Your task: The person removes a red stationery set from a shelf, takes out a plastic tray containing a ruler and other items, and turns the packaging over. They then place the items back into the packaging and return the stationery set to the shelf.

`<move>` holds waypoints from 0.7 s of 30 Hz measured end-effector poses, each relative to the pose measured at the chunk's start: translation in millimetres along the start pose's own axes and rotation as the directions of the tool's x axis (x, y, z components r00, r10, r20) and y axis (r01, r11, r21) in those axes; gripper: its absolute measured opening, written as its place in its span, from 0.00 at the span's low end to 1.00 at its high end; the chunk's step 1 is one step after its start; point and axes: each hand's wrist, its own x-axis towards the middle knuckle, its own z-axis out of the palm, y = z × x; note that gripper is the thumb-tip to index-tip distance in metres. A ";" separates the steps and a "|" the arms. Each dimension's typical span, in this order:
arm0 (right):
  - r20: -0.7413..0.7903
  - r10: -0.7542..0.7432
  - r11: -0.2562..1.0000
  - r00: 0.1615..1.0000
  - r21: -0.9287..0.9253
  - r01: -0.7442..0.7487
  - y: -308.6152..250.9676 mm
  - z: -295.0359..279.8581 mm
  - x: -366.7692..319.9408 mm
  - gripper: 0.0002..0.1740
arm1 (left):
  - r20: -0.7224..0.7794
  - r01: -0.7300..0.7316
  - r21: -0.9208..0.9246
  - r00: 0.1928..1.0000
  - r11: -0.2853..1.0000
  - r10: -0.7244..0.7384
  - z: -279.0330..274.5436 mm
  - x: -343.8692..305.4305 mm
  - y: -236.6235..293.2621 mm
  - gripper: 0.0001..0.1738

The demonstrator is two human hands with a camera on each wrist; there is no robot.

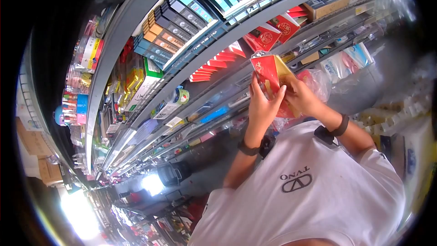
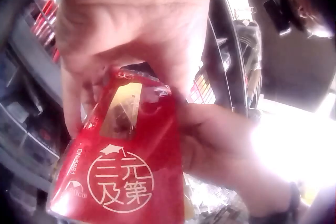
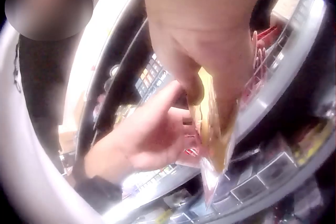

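Left hand and right hand pinch the red envelope pack (plastic-wrapped, likely slippery) before the shelves — it seems light, bendy, best gripped at its 2 edges.

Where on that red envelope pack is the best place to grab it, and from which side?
Probably by pinching the red envelope pack across its two broad faces at the end nearest the body, approaching from that end, as the left hand does. It is flat and thin, and its glossy wrap looks slippery, so the narrow edges offer little hold.
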 end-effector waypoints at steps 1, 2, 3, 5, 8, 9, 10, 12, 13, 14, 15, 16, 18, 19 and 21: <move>0.016 0.009 1.000 1.000 0.018 -0.009 1.1 -2.2 1.1 0.15 | 0.008 0.013 0.002 1.000 1.000 -0.013 -0.8 0.1 -0.3 0.55; 0.033 0.054 0.998 0.998 0.019 -0.055 0.4 -6.1 1.3 0.15 | 0.028 -0.015 -0.040 0.999 0.999 0.016 -1.8 0.2 -5.4 0.54; 0.050 0.098 0.995 0.994 0.019 -0.099 -5.6 -11.4 2.2 0.15 | 0.045 -0.043 -0.083 0.998 0.996 0.047 -2.8 1.1 -15.9 0.53; 0.080 0.121 0.992 0.989 -0.029 -0.119 -8.4 -22.4 4.9 0.16 | 0.084 -0.045 -0.239 0.994 0.970 0.066 -2.1 1.5 -31.0 0.48; 0.134 0.119 0.952 0.984 0.267 -0.152 -8.1 -31.4 2.1 0.17 | 0.180 0.032 -0.323 0.983 0.946 0.029 -17.7 0.4 -10.4 0.47; 0.144 0.152 0.967 0.978 0.182 -0.177 -10.4 -35.7 2.9 0.17 | 0.198 0.046 -0.344 0.980 0.938 0.025 -20.7 0.7 -6.4 0.47; 0.170 0.189 0.969 0.967 0.126 -0.211 -14.7 -39.2 2.1 0.17 | 0.234 0.051 -0.356 0.972 0.933 0.036 -22.5 1.2 -8.6 0.46; 0.213 0.264 0.962 0.941 0.009 -0.272 -26.4 -47.2 0.4 0.16 | 0.304 0.060 -0.382 0.951 0.922 0.064 -23.5 2.2 -15.3 0.45; 0.210 0.281 0.957 0.936 0.008 -0.289 -25.6 -48.3 0.1 0.16 | 0.301 0.075 -0.409 0.952 0.909 0.057 -22.4 1.5 -17.5 0.44; 0.207 0.299 0.952 0.931 0.007 -0.307 -24.4 -49.9 -0.5 0.15 | 0.298 0.090 -0.437 0.953 0.895 0.050 -20.5 0.5 -19.5 0.43; 0.205 0.318 0.945 0.926 0.006 -0.326 -23.7 -50.5 -1.1 0.14 | 0.296 0.106 -0.464 0.954 0.879 0.042 -18.9 -0.9 -20.9 0.41; 0.182 0.316 0.949 0.931 -0.049 -0.312 -25.3 -50.1 -1.6 0.14 | 0.312 0.176 -0.479 0.950 0.860 -0.021 -18.6 -1.9 -21.5 0.40; 0.139 0.307 0.945 0.941 -0.162 -0.285 -31.3 -49.3 -2.2 0.14 | 0.345 0.311 -0.505 0.928 0.805 -0.142 -18.7 -2.1 -20.3 0.37; 0.133 0.273 0.961 0.953 -0.078 -0.265 -24.4 -48.5 -3.6 0.14 | 0.339 0.323 -0.576 0.930 0.751 -0.140 -18.6 -1.7 -16.2 0.34; 0.113 0.206 0.972 0.972 0.089 -0.217 -7.7 -45.4 -6.3 0.14 | 0.386 0.391 -0.546 0.902 0.741 -0.191 -20.3 0.3 -18.1 0.34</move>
